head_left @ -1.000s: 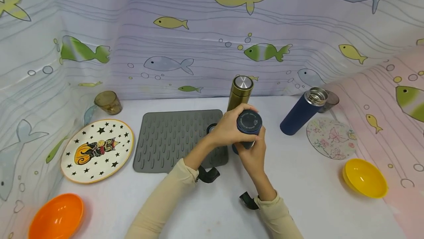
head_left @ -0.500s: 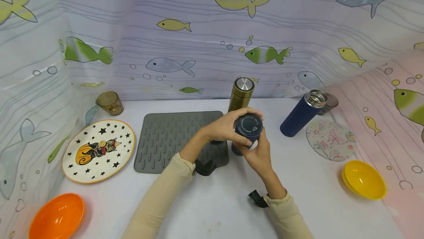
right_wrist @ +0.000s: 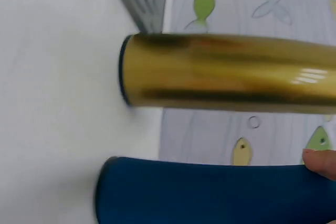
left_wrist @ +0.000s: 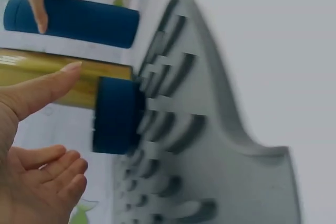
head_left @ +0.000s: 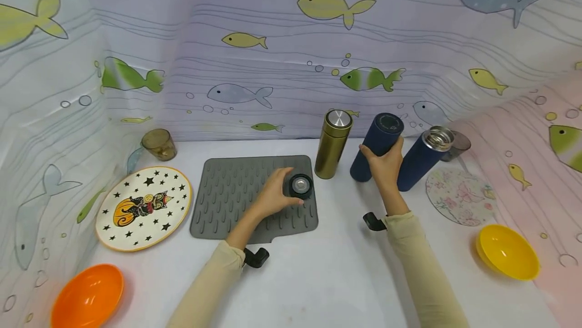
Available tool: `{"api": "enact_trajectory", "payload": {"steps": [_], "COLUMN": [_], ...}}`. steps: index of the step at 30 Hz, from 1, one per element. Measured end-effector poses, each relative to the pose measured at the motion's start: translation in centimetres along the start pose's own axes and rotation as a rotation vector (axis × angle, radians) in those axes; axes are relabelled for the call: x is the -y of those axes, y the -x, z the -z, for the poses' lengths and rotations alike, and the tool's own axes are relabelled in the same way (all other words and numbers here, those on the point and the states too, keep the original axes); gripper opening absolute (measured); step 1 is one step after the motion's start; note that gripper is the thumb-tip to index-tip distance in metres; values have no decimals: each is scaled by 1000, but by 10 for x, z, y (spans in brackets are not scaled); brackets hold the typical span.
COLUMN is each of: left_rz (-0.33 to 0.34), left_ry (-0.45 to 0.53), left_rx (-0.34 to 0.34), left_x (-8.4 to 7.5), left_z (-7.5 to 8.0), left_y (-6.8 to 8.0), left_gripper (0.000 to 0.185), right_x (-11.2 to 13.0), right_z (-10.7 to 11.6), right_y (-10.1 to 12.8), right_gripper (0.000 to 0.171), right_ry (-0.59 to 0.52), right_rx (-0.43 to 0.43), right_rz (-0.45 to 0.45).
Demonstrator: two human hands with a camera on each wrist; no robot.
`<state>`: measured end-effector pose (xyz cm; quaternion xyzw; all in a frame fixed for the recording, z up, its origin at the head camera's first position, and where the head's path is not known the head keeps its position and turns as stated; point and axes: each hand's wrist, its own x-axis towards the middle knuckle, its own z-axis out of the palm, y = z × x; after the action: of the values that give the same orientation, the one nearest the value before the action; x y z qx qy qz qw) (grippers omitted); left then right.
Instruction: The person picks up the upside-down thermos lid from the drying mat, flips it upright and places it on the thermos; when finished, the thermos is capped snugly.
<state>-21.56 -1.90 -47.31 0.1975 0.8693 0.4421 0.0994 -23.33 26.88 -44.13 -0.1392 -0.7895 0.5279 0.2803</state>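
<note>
The right hand (head_left: 385, 165) wraps its fingers round a capped navy flask (head_left: 376, 147), upright just right of the brushed gold flask (head_left: 333, 144). The left hand (head_left: 272, 197), fingers relaxed, touches a round dark lid (head_left: 301, 185) on the ribbed grey mat (head_left: 236, 196) left of the gold flask. The capped flask looks just parked; gripping that smooth lid seems next.

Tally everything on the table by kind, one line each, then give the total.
Flasks: 3 (gold flask, capped blue flask, open blue flask)
Loose lid: 1 (blue lid)
Bowls: 2 (orange bowl, yellow bowl)
Plates: 2 (cat plate, floral plate)
Cups: 2 (brown cup, grey cup)
Mat: 1 (grey mat)
Total: 11
</note>
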Motion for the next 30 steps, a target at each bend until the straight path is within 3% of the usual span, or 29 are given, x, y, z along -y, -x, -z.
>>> {"api": "enact_trajectory", "payload": {"steps": [9, 15, 18, 22, 26, 30], "left_rz": [0, -44, -75, -126, -173, -217], "left_ry": [-79, -84, -22, 25, 13, -5], "left_rx": [8, -13, -42, -54, -47, -35], "left_x": [19, 22, 13, -4, -21, -35], "left_z": [-19, -27, -24, -17, -10, -3], "left_y": [-18, -19, -11, 4, 23, 42], "left_gripper": [86, 79, 77, 74, 73, 74], "right_x": [-8, -1, 7, 17, 24, 32], "right_z": [0, 11, 16, 16, 12, 8], "right_y": [-1, 31, 60, 92, 113, 126], "right_gripper": [85, 101, 97, 90, 81, 65], "right_ry": [32, 30, -8, -29, -78, -213], "right_rx": [65, 117, 178, 340, 485, 666], "right_rz": [-20, -94, -134, -207, -268, -348]}}
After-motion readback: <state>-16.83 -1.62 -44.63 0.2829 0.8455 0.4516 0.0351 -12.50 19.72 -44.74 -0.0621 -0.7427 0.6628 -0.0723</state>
